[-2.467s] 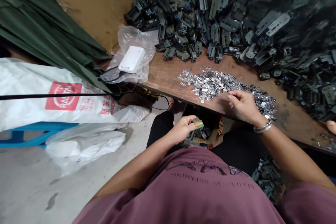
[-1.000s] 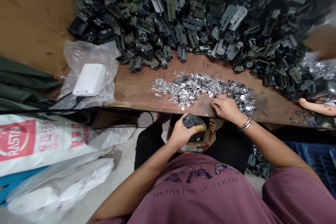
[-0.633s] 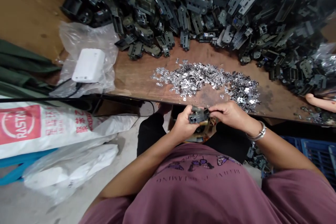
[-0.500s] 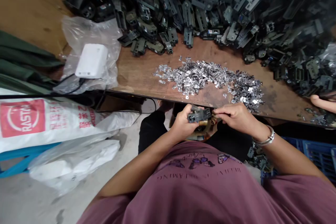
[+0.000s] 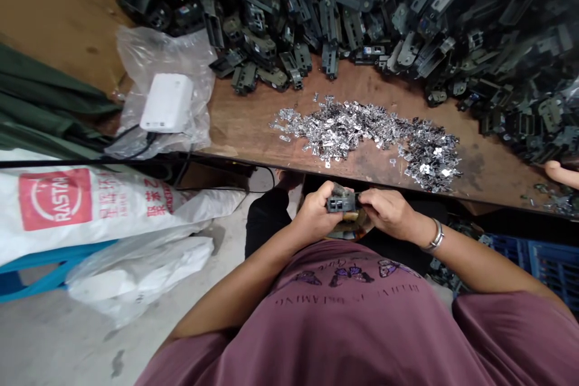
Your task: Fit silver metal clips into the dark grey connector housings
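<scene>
Just off the table's front edge, my left hand (image 5: 318, 212) grips a dark grey plastic part (image 5: 341, 201) with square openings on its near face. My right hand (image 5: 389, 211), with a metal bracelet on the wrist, has its fingers pinched together at the part's right side. Whatever lies between those fingertips is too small or too hidden to name. Beyond both hands, a spread of small shiny metal clips (image 5: 344, 126) lies on the wooden table (image 5: 244, 126).
Dark plastic parts (image 5: 330, 18) are heaped along the back. On the left are a white box (image 5: 167, 102) with a cable on clear plastic, and a printed white sack (image 5: 122, 199). Blue crates (image 5: 534, 259) stand low at right. Another person's hand (image 5: 561, 174) shows at the right edge.
The dark plastic part has turned so its end with openings faces me. My right hand has moved slightly left, closer against it. The whole view has shifted a little.
</scene>
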A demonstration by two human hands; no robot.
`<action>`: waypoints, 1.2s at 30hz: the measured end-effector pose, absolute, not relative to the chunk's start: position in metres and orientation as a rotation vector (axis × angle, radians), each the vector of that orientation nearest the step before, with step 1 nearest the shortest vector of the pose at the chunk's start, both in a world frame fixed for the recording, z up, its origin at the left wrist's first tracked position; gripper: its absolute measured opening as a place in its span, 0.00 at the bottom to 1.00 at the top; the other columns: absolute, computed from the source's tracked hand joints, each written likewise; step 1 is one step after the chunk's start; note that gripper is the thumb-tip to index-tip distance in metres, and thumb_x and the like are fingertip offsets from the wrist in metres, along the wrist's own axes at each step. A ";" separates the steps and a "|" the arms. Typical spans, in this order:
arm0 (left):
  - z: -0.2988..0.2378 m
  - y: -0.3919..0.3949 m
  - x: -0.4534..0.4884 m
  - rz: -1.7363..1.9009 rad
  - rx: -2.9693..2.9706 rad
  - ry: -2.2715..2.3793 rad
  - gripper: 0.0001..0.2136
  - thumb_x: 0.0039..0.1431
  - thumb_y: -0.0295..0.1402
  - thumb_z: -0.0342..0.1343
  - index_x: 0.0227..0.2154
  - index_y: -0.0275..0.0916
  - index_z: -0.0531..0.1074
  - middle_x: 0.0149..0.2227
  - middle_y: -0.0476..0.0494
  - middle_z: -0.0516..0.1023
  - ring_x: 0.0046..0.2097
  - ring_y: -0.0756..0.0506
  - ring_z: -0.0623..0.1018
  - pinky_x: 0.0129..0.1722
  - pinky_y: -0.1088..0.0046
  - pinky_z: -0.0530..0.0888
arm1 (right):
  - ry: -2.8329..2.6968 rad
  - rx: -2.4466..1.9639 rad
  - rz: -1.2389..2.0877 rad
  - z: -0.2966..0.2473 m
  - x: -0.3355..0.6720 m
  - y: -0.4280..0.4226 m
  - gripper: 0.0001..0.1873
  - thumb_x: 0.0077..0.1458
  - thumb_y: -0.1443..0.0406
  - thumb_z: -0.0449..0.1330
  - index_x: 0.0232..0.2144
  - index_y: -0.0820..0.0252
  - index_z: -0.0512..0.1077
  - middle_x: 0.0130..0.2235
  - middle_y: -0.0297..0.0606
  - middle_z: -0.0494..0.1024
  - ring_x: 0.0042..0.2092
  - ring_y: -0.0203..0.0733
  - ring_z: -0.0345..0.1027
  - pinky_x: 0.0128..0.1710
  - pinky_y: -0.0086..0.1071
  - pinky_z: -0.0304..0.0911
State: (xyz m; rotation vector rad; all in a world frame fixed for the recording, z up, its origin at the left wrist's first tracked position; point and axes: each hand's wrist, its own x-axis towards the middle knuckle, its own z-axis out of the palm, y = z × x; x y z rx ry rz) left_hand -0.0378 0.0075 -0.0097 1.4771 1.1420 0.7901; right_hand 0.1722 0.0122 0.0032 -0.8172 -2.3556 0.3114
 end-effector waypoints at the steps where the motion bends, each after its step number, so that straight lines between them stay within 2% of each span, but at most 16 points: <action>1: -0.011 0.007 -0.038 0.779 1.470 1.154 0.14 0.46 0.29 0.65 0.38 0.37 0.72 0.36 0.45 0.81 0.35 0.49 0.78 0.35 0.75 0.74 | -2.337 -0.853 0.353 0.003 0.172 0.011 0.06 0.63 0.73 0.53 0.40 0.60 0.68 0.31 0.38 0.78 0.31 0.37 0.73 0.29 0.29 0.69; 3: -0.013 0.006 -0.038 0.752 1.441 1.187 0.14 0.45 0.32 0.67 0.35 0.38 0.71 0.32 0.48 0.79 0.33 0.49 0.77 0.32 0.75 0.73 | -2.295 -0.930 0.422 0.004 0.172 0.010 0.05 0.63 0.71 0.54 0.39 0.58 0.69 0.30 0.36 0.78 0.29 0.36 0.73 0.28 0.29 0.68; 6: -0.013 0.004 -0.038 0.749 1.398 1.212 0.14 0.45 0.34 0.67 0.34 0.38 0.71 0.31 0.49 0.79 0.31 0.50 0.76 0.31 0.75 0.73 | -2.312 -0.944 0.426 0.006 0.174 0.009 0.07 0.63 0.70 0.54 0.42 0.57 0.69 0.33 0.37 0.79 0.31 0.37 0.74 0.31 0.30 0.70; 10: -0.010 0.000 -0.038 0.752 1.390 1.161 0.16 0.44 0.33 0.68 0.37 0.39 0.72 0.35 0.47 0.81 0.34 0.49 0.78 0.35 0.74 0.75 | -2.390 -0.836 0.394 0.005 0.173 0.006 0.09 0.63 0.72 0.51 0.43 0.59 0.67 0.33 0.38 0.77 0.31 0.37 0.72 0.29 0.30 0.69; 14: -0.008 -0.004 -0.038 0.758 1.413 1.164 0.16 0.46 0.34 0.67 0.39 0.39 0.72 0.40 0.44 0.82 0.38 0.47 0.80 0.38 0.72 0.76 | -2.315 -0.844 0.383 0.001 0.170 0.000 0.09 0.61 0.73 0.52 0.42 0.60 0.67 0.34 0.41 0.77 0.35 0.40 0.74 0.31 0.32 0.70; 17: -0.009 -0.007 -0.038 0.752 1.456 1.152 0.16 0.47 0.32 0.66 0.40 0.39 0.72 0.40 0.43 0.82 0.38 0.47 0.80 0.39 0.72 0.76 | -2.279 -0.862 0.402 0.000 0.170 -0.004 0.09 0.62 0.73 0.52 0.39 0.60 0.70 0.33 0.40 0.79 0.34 0.38 0.75 0.31 0.30 0.71; 20: -0.010 -0.008 -0.038 0.748 1.427 1.168 0.16 0.46 0.31 0.67 0.39 0.38 0.72 0.38 0.44 0.82 0.36 0.48 0.80 0.37 0.73 0.75 | -2.190 -0.949 0.635 -0.001 0.175 -0.006 0.08 0.63 0.71 0.54 0.38 0.59 0.73 0.31 0.36 0.80 0.30 0.35 0.75 0.30 0.28 0.71; 23: -0.010 -0.007 -0.040 0.797 1.370 1.222 0.16 0.44 0.30 0.67 0.38 0.38 0.72 0.38 0.44 0.82 0.36 0.48 0.80 0.37 0.72 0.75 | -1.985 -1.113 0.847 0.000 0.183 -0.009 0.08 0.63 0.68 0.56 0.42 0.58 0.74 0.36 0.36 0.82 0.32 0.36 0.78 0.31 0.28 0.74; 25: -0.008 -0.006 -0.041 0.824 1.333 1.243 0.17 0.43 0.32 0.69 0.37 0.38 0.72 0.37 0.44 0.82 0.36 0.47 0.80 0.38 0.72 0.75 | -1.902 -1.163 0.761 0.000 0.185 -0.011 0.09 0.62 0.67 0.57 0.44 0.57 0.75 0.40 0.39 0.83 0.35 0.38 0.79 0.34 0.31 0.75; 28: -0.005 -0.005 -0.042 0.823 1.313 1.248 0.18 0.41 0.32 0.70 0.36 0.39 0.73 0.37 0.45 0.82 0.36 0.48 0.79 0.38 0.72 0.76 | -1.956 -1.112 0.520 0.001 0.182 -0.014 0.10 0.60 0.68 0.60 0.44 0.57 0.74 0.40 0.40 0.83 0.38 0.41 0.79 0.38 0.33 0.76; 31: -0.003 -0.006 -0.041 0.800 1.339 1.217 0.17 0.42 0.32 0.69 0.36 0.39 0.73 0.38 0.45 0.82 0.36 0.48 0.79 0.38 0.72 0.76 | -2.111 -1.018 0.389 0.001 0.174 -0.014 0.11 0.61 0.69 0.58 0.46 0.56 0.72 0.41 0.41 0.82 0.40 0.42 0.78 0.39 0.35 0.76; 36: -0.004 -0.008 -0.040 0.745 1.392 1.164 0.16 0.43 0.31 0.67 0.37 0.39 0.73 0.35 0.47 0.80 0.33 0.50 0.77 0.35 0.74 0.75 | -2.329 -0.920 0.380 -0.001 0.168 -0.010 0.12 0.62 0.72 0.52 0.48 0.60 0.66 0.37 0.41 0.80 0.34 0.40 0.76 0.33 0.33 0.73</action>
